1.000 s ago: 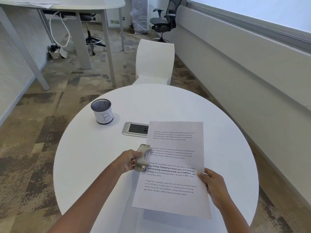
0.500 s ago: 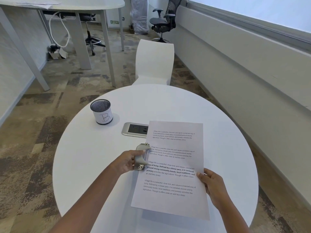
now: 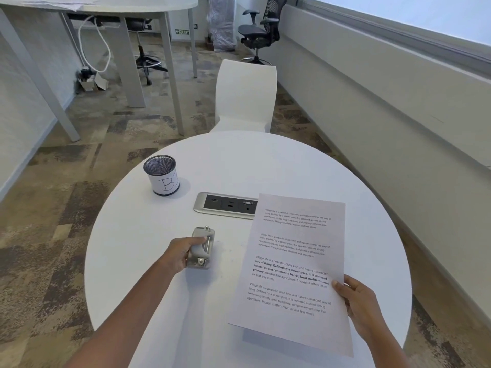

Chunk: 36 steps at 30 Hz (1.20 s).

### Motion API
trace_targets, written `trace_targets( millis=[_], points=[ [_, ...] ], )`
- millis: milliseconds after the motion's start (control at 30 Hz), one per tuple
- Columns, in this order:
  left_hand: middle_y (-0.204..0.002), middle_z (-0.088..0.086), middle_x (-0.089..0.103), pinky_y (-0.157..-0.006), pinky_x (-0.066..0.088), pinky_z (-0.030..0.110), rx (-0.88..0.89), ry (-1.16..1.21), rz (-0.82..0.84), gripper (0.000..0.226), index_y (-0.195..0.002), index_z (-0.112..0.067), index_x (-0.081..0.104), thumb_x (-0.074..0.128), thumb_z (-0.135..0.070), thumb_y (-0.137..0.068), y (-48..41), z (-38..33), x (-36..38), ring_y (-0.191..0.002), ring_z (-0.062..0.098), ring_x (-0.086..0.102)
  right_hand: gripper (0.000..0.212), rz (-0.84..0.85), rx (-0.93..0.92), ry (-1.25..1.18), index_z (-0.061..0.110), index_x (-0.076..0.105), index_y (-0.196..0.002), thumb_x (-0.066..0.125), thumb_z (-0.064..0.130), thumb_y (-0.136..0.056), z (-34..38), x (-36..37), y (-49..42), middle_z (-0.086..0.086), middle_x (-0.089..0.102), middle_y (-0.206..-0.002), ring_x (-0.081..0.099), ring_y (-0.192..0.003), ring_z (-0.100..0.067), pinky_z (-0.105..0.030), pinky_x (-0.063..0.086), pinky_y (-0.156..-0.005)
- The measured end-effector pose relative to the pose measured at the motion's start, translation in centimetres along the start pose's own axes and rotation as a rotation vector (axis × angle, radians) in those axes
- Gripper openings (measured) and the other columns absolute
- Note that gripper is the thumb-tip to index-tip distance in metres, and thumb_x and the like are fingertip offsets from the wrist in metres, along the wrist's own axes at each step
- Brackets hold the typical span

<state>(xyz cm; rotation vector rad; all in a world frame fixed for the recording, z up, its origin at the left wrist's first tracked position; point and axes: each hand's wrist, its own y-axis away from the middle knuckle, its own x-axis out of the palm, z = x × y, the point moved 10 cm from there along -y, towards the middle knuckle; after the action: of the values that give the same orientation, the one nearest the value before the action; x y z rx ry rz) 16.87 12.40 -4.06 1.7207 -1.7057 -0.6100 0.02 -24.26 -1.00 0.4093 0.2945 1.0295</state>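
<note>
A grey hole punch is gripped by the left hand, with the fingers curled round its handle, near the middle of a round white table. A printed sheet is pinched at its right edge by the right hand, thumb on top, and is held above the table, apart from the punch. Farther back, a mesh pen cup and a socket panel are seen; the panel's right end is covered by the sheet.

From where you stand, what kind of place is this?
Probably an office: a swivel chair, a socket panel built into the round white table, and an exit sign.
</note>
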Motion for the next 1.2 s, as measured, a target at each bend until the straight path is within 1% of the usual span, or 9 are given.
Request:
trace_targets(
  millis=[100,300,400,533,633,733,800,1000,1200],
  points=[
    [-0.04,0.004,0.061,-0.029,0.046,0.019,0.027,-0.018,-0.064,0.018,-0.067,-0.004,0.055,0.062,0.002,-0.082,-0.6,-0.2,-1.6,-0.026,0.01,0.055,0.017,-0.008,0.012,-0.003,0.01,0.067,-0.095,0.055,0.001,-0.087,-0.5,-0.5,0.0,-0.008,0.076,-0.08,0.069,-0.072,-0.026,-0.032,0.058,-0.062],
    [-0.062,0.009,0.053,-0.037,0.045,0.017,0.091,-0.107,-0.162,0.022,-0.063,-0.009,0.054,0.065,0.002,-0.08,-1.6,-0.6,-4.0,-0.036,0.015,0.055,0.017,-0.021,0.028,-0.01,0.009,0.066,-0.096,0.054,0.001,-0.087,-1.2,-1.2,0.0,-0.005,0.076,-0.076,0.069,-0.069,-0.023,-0.026,0.058,-0.054],
    [-0.065,0.007,0.052,-0.036,0.044,0.016,0.124,-0.14,-0.176,0.02,-0.065,-0.007,0.056,0.064,0.003,-0.08,-2.2,-0.7,-4.6,-0.053,0.021,0.048,0.018,-0.028,0.025,-0.019,0.007,0.065,-0.099,0.053,0.001,-0.087,-1.1,-1.3,0.2,-0.006,0.075,-0.079,0.068,-0.073,-0.026,-0.027,0.059,-0.056],
    [-0.066,0.007,0.053,-0.03,0.042,0.015,0.148,-0.171,-0.169,0.014,-0.072,-0.004,0.058,0.063,0.006,-0.08,-2.8,-0.6,-5.0,-0.056,0.022,0.048,0.022,-0.034,0.028,-0.019,0.002,0.062,-0.107,0.051,0.0,-0.088,-1.1,-1.5,0.3,-0.017,0.07,-0.091,0.064,-0.078,-0.032,-0.039,0.054,-0.07],
    [-0.067,0.008,0.054,-0.027,0.041,0.015,0.147,-0.169,-0.165,0.01,-0.076,-0.002,0.06,0.063,0.006,-0.08,-3.1,-0.5,-5.1,-0.056,0.022,0.048,0.024,-0.04,0.036,-0.019,-0.001,0.06,-0.11,0.05,-0.001,-0.088,-1.2,-1.6,0.3,-0.018,0.068,-0.094,0.063,-0.077,-0.031,-0.035,0.054,-0.067],
    [-0.074,0.012,0.057,-0.05,0.048,0.025,0.183,-0.24,-0.181,0.013,-0.091,0.0,0.061,0.065,0.003,-0.079,-3.5,-0.9,-5.2,-0.064,0.026,0.052,0.023,-0.039,0.042,-0.028,0.0,0.06,-0.11,0.05,0.0,-0.089,-1.2,-1.7,0.3,-0.016,0.068,-0.092,0.063,-0.075,-0.03,-0.026,0.058,-0.056],
    [-0.083,0.015,0.059,-0.069,0.041,0.031,0.223,-0.355,-0.224,0.014,-0.091,-0.003,0.062,0.067,-0.002,-0.078,-3.6,-1.5,-5.4,-0.077,0.027,0.052,0.023,-0.041,0.049,-0.041,0.001,0.06,-0.11,0.05,0.0,-0.089,-1.3,-1.8,0.2,-0.015,0.068,-0.092,0.064,-0.075,-0.029,-0.024,0.058,-0.054],
    [-0.078,0.014,0.055,-0.066,0.034,0.029,0.309,-0.706,-0.314,0.019,-0.08,-0.002,0.054,0.064,-0.017,-0.075,-2.9,-3.0,-4.8,-0.076,0.027,0.05,0.021,-0.05,0.054,-0.048,0.002,0.061,-0.106,0.052,-0.001,-0.088,-1.4,-2.0,0.2,-0.015,0.069,-0.088,0.068,-0.062,-0.019,-0.025,0.059,-0.053],
    [-0.102,0.029,0.062,-0.078,0.044,0.038,0.344,-0.855,-0.408,0.026,-0.097,0.011,0.058,0.059,-0.011,-0.083,-2.6,-3.4,-4.7,-0.098,0.041,0.058,0.022,-0.05,0.058,-0.048,0.004,0.06,-0.108,0.052,0.001,-0.088,-1.5,-2.2,0.2,-0.014,0.069,-0.094,0.065,-0.078,-0.03,-0.028,0.059,-0.06]
  ],
)
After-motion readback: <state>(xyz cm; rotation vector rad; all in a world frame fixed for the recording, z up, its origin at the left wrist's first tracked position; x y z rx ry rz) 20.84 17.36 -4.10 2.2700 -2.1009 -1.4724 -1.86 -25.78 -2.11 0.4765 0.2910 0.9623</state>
